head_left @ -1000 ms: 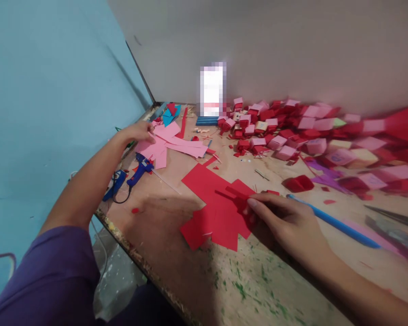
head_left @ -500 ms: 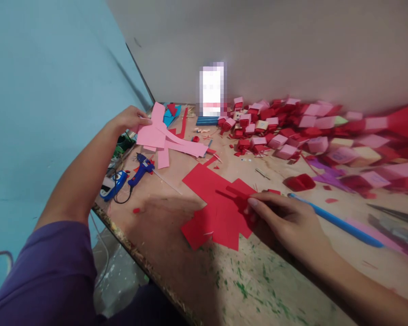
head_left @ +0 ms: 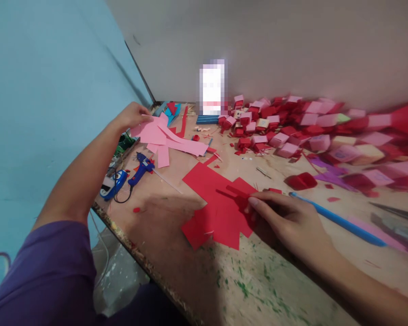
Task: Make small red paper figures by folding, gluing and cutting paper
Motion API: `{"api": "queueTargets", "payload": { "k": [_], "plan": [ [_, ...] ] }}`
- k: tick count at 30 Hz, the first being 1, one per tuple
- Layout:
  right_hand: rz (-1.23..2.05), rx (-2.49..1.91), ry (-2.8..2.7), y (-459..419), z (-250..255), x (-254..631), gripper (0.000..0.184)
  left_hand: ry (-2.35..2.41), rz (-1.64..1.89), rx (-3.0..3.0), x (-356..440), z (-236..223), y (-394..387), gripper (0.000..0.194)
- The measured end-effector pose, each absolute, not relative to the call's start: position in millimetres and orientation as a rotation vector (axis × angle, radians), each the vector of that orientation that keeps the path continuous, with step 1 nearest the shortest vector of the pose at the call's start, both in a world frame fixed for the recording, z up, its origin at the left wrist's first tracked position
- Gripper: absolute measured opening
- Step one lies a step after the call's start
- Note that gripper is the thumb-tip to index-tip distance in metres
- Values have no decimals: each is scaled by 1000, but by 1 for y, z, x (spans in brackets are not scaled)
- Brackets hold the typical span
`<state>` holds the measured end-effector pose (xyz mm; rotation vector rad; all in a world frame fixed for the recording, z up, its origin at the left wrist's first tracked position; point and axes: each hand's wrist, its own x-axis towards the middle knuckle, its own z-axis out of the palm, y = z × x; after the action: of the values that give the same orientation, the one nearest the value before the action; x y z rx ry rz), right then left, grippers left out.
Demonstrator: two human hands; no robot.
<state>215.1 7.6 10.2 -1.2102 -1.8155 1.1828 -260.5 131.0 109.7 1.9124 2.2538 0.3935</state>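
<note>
My left hand (head_left: 134,116) is at the far left of the table, its fingers closed on the edge of a pink paper cutout (head_left: 153,130). Other pink pieces lie overlapped beneath it, and one long pink strip (head_left: 190,147) reaches to the right. Between the thumb and finger of my right hand (head_left: 289,215) is a narrow red paper strip (head_left: 238,190), casting a shadow. It hovers over flat red paper cutouts (head_left: 221,217) lying on the wooden table (head_left: 163,244). A blue glue gun (head_left: 143,167) rests below the pink paper.
A heap of small pink and red paper boxes (head_left: 289,129) fills the back right. A blue stick-like tool (head_left: 340,219) and a blurred dark blade (head_left: 394,212) lie at the right. A blurred bright screen (head_left: 212,88) stands at the back. A blue device (head_left: 114,185) sits by the left edge.
My left hand rose from the pink pile with a cutout, which tilted upright and has now swung down to the left. My right hand has stayed put with the red strip.
</note>
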Motion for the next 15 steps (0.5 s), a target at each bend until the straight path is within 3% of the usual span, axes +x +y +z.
{"api": "queueTargets", "payload": {
  "k": [10,15],
  "plan": [
    [1181,-1216,-1818,5,11,215,27,2312,185,2085,-259,91,145,57],
    [1174,-1212,-1829,6,11,215,29,1816,-57,2375,-221,79,137,80]
  ]
}}
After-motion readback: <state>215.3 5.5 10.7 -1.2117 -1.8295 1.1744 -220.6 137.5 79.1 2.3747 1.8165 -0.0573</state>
